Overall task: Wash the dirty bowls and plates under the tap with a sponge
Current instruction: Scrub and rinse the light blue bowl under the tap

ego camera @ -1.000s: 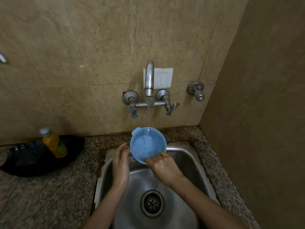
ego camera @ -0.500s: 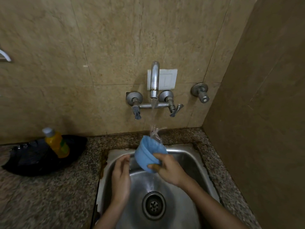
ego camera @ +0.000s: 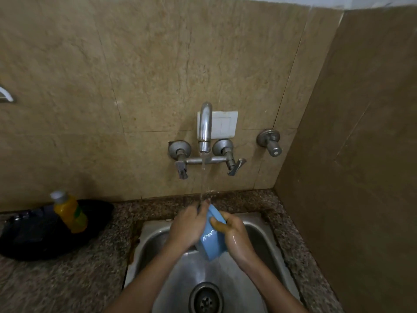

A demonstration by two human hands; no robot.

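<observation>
A small blue plastic bowl [ego camera: 212,239] is held on its side over the steel sink [ego camera: 259,231], its mouth turned left and hidden behind my left hand [ego camera: 188,227]. My left hand presses flat against that open side, fingertips up in the water stream. My right hand [ego camera: 234,236] grips the bowl's outer wall and base from the right. Water runs from the wall tap [ego camera: 205,127] down onto the bowl's top edge and my fingers. No sponge is visible.
A yellow liquid bottle [ego camera: 68,212] stands on a black tray [ego camera: 33,240] on the granite counter [ego camera: 67,283] at left. The sink drain [ego camera: 205,299] lies below my hands. A side wall closes in on the right. A separate tap knob [ego camera: 270,143] sticks out at right.
The bowl has turned from facing me to lying on its side and dropped lower. My left hand moved from beside the bowl onto its open side. The view tilted upward.
</observation>
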